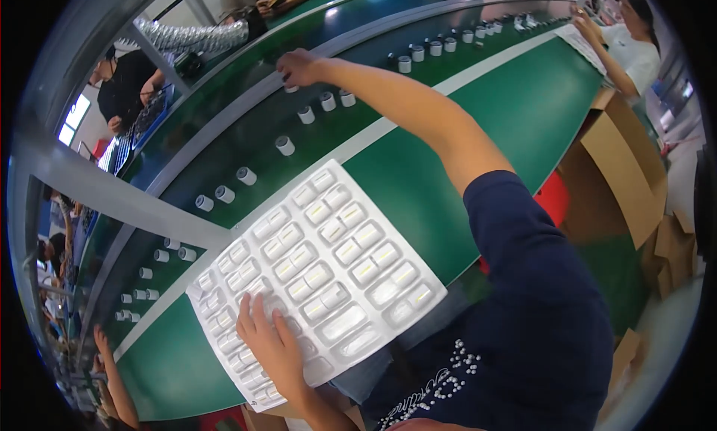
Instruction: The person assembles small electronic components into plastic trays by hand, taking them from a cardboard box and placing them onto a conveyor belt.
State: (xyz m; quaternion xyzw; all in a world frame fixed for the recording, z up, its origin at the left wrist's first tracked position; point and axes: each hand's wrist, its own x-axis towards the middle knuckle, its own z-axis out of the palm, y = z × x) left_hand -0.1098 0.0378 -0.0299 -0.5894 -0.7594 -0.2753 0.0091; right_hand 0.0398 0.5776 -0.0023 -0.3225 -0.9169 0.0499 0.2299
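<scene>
A white plastic tray (347,270) with rows of moulded pockets lies tilted at the near edge of the green bench. Small white cylinders lie on their sides in most pockets; several pockets at the near right hold none. On the tray's near left part rests my left hand (270,341), open, fingers spread and palm down over some pockets. My right hand (301,67) is stretched out across the green belt, its fingers curled down onto a white cylinder (291,89). More cylinders, one of them (284,145) nearer to me, stand along the belt.
A grey post (127,196) slants across the belt at left. At the far right another person (624,46) handles a white tray (582,48). Cardboard boxes (624,169) stand at right. A silver duct (190,35) and other workers are beyond the belt.
</scene>
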